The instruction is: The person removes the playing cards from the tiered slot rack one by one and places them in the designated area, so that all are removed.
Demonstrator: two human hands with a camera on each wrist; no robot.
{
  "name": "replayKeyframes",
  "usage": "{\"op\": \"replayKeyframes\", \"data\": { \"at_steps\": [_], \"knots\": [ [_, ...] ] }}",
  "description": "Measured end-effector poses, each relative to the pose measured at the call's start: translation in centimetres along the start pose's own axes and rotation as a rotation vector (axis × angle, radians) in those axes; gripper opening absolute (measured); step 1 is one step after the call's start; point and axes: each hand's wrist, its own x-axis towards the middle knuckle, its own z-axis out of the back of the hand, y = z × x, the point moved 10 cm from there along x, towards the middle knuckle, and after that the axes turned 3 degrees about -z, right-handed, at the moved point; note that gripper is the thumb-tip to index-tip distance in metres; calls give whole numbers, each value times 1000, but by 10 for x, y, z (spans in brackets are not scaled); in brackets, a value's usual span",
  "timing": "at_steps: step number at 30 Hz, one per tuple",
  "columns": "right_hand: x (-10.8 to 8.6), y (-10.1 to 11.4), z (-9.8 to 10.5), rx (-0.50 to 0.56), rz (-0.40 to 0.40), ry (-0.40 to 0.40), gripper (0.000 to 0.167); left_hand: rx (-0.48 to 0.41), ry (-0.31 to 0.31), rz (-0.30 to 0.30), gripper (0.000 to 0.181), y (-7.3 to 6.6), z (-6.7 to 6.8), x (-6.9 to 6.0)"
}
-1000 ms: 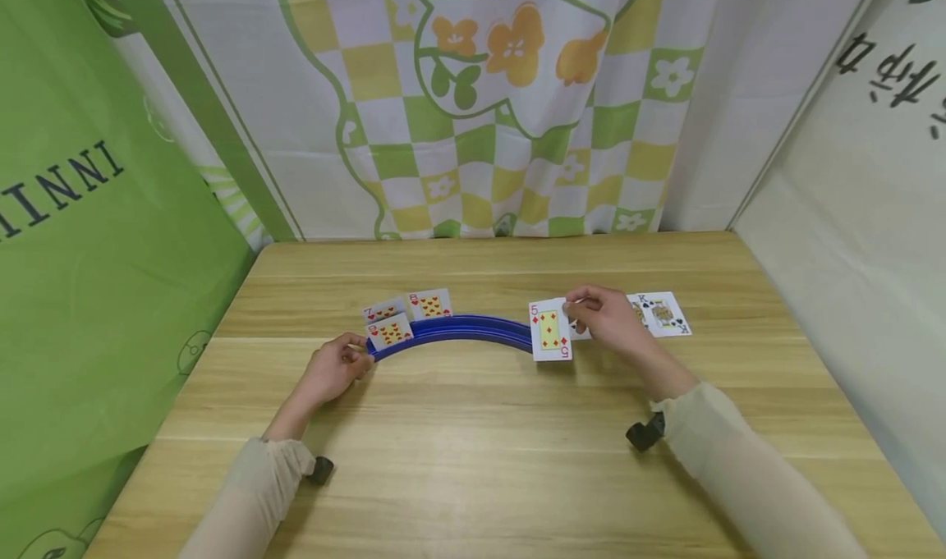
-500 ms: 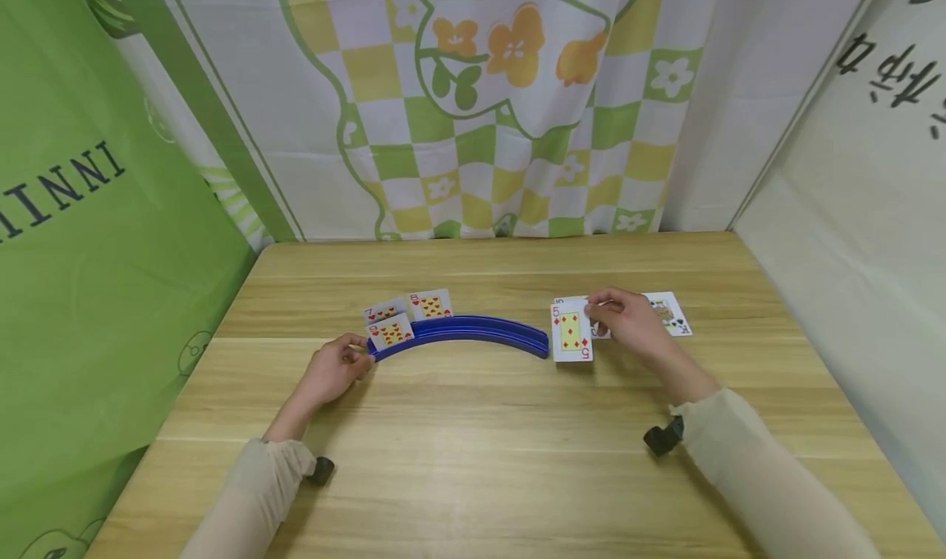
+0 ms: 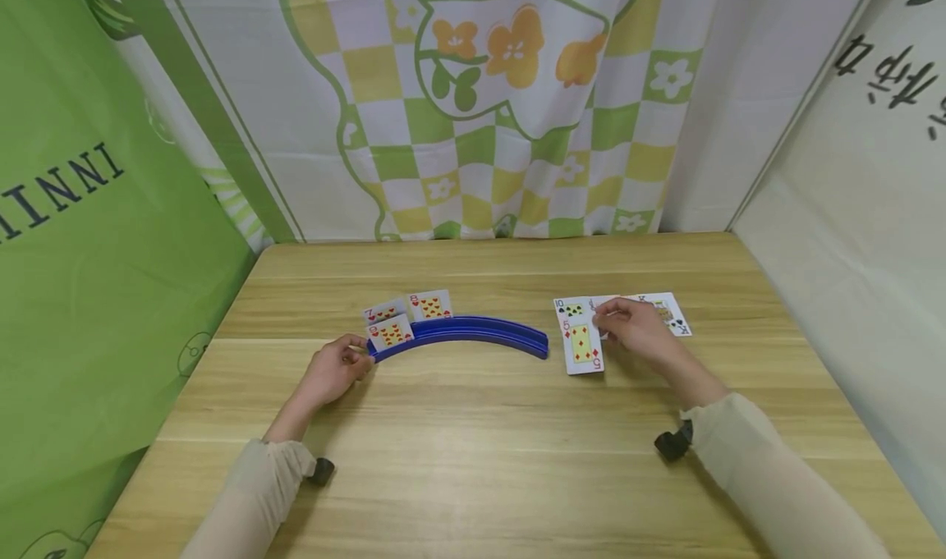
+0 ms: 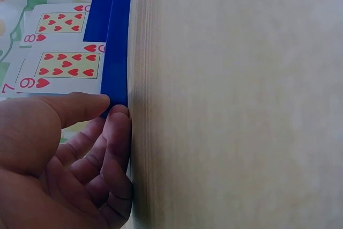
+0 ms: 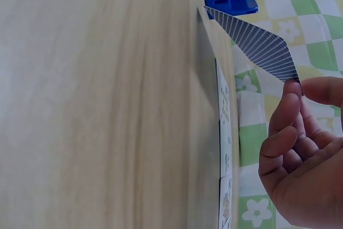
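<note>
While the left hand pinches the left end of a blue curved card holder between thumb and fingers, the right hand pinches the five of diamonds near a corner, thumb against forefinger, other fingers curled in. The five hangs tilted just beside the holder's right end, its patterned back showing in the right wrist view. Seen from the head, it partly hides a ten, probably of spades, lying on the table; the king of spades lies farther right. At the holder's left part, the nine of hearts stands before the seven of hearts, with the eight of hearts beside them
</note>
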Motion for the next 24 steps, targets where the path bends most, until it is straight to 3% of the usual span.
{"op": "replayKeyframes", "data": {
  "at_steps": [24],
  "knots": [
    [13,-25,-9,-211,-30,69,32,7,5,2,36,3,-1,1]
  ]
}}
